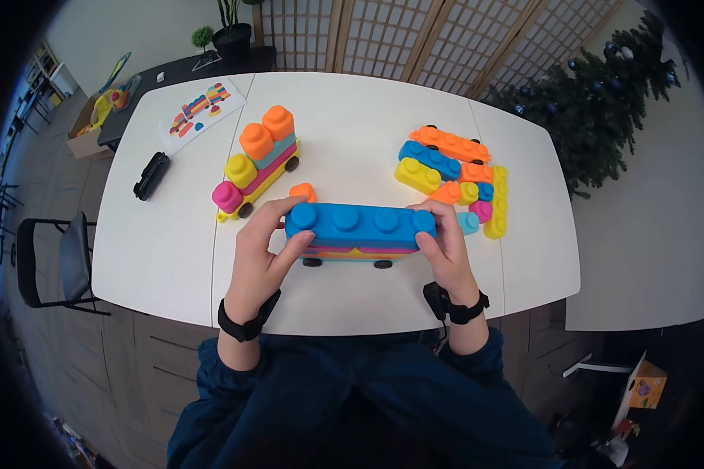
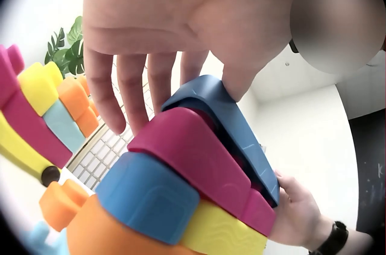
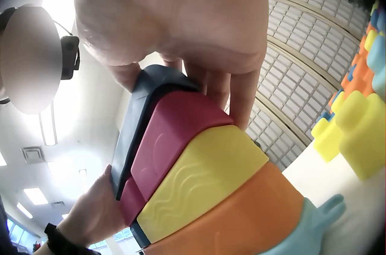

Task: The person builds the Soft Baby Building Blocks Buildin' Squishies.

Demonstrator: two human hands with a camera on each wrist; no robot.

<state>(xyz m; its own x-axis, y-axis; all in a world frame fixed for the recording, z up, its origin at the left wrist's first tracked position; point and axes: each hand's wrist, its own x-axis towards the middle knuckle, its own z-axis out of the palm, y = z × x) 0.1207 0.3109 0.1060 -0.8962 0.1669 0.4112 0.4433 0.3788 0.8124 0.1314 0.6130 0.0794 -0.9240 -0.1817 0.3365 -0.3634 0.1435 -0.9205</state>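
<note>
A long blue building block (image 1: 360,234) with a row of studs lies across the top of a stack of blocks on a light blue wheeled base (image 3: 304,231). My left hand (image 1: 262,250) grips its left end, thumb on the near side and fingers beyond. The right hand (image 1: 448,254) holds the other end likewise. Directly below is a magenta block (image 2: 187,146); a dark gap shows between the two in the left wrist view. Lower layers include a yellow block (image 3: 202,173), a smaller blue block (image 2: 148,198) and an orange block (image 3: 241,213). Black wheels (image 1: 312,263) show at the bottom.
Left of the stack stands another block car on a yellow wheeled base (image 1: 270,186). An orange block (image 1: 303,191) sits behind my left hand. Loose blocks, including a yellow one (image 1: 418,176), cluster at right. A picture sheet (image 1: 203,113) and black case (image 1: 152,176) lie far left.
</note>
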